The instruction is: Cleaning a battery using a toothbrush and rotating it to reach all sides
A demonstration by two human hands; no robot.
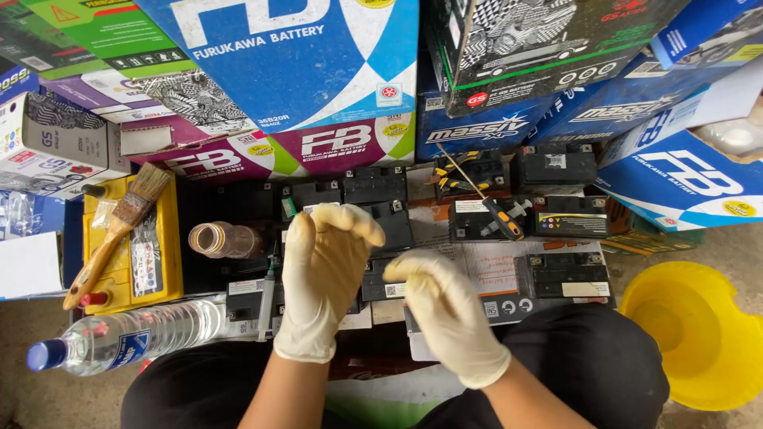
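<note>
Both my hands wear cream rubber gloves and hover over a cluster of small black batteries (373,208) on the floor in front of my knees. My left hand (322,274) is raised with its fingers curled loosely, nothing visible in it. My right hand (445,306) sits just to its right, fingers bent toward the left hand, also holding nothing I can see. A syringe (268,298) stands by the left wrist. Whether the fingertips pinch something tiny is too small to tell.
A paintbrush (119,230) lies on a yellow battery (163,270) at left, beside an empty clear bottle (222,240) and a capped water bottle (127,338). An orange-handled screwdriver (489,202) lies on the batteries. A yellow funnel (703,349) sits right. Stacked cartons (302,79) wall the back.
</note>
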